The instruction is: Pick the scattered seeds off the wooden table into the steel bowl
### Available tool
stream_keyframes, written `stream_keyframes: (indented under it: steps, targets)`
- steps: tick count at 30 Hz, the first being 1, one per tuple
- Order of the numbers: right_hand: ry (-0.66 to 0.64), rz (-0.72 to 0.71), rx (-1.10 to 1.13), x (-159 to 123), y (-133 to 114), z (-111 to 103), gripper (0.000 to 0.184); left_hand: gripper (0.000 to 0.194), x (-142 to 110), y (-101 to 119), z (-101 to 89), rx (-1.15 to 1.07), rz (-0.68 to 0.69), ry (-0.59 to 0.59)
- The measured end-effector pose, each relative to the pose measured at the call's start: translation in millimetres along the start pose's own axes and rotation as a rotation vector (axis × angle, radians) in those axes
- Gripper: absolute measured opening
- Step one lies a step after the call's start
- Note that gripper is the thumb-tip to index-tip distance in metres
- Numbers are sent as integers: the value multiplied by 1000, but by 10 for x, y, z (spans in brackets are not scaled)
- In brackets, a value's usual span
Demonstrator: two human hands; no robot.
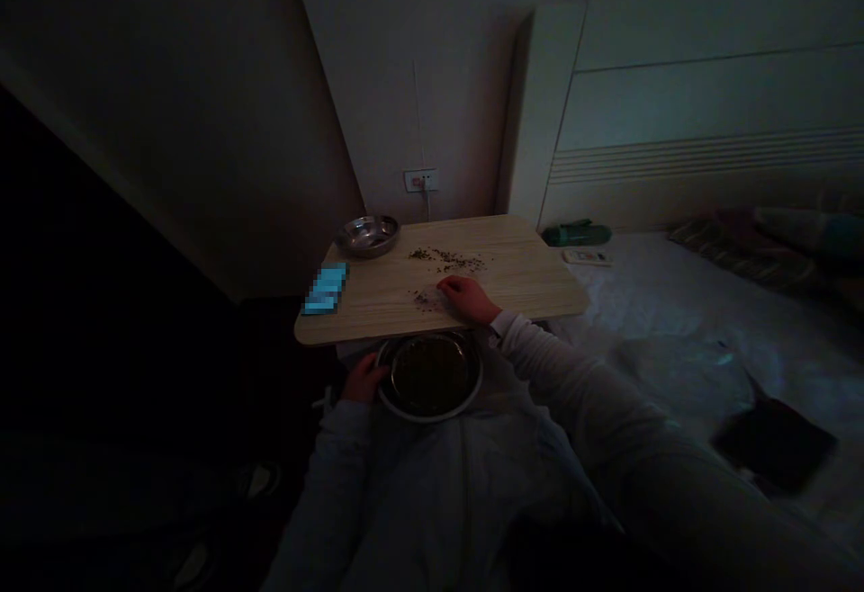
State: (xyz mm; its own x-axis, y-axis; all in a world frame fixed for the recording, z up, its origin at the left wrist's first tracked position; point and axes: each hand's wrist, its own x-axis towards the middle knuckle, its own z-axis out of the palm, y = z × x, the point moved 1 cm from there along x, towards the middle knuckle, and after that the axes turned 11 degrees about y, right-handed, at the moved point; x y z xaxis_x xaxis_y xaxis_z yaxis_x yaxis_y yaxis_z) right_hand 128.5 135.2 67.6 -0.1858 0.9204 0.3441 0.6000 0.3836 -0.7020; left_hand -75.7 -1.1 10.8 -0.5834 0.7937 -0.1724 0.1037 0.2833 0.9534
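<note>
My left hand (364, 380) grips the left rim of a metal bowl (465, 405) in my lap, below the table's near edge. A dark mass fills the bowl; the dimness hides what it is. On the small wooden table (378, 309), my right hand (471, 299) rests with fingers pinched together; anything between them is too small to see. Just left of its fingertips lies a small patch of dark grains (425, 300). A larger scatter of similar dark grains (455, 261) spreads farther back on the tabletop.
A second metal bowl (368, 237) stands at the table's back left corner, with a lit, pixelated screen (325, 290) nearer. To the right, a green bottle (579, 233), a white remote (587, 258) and a dark object (775, 444) lie on the bed (648, 291).
</note>
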Motion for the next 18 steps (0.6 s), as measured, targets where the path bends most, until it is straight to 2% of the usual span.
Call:
stream_keyframes:
  steps: [3,6,10,18]
  targets:
    - [2,-6,1,10,7,1,23,25,15,-38,10,-55,-44,-33]
    - [6,-13,-7,19,4,13,23,29,41,-92,21,-105,-28,-73]
    - [2,-35,-26,2,-7,40,24,31,92,-149,15,-80,-47,-43]
    - [-19,-28,0,-46,-46,29,24,34,121,-144,0,-80,-66,-86]
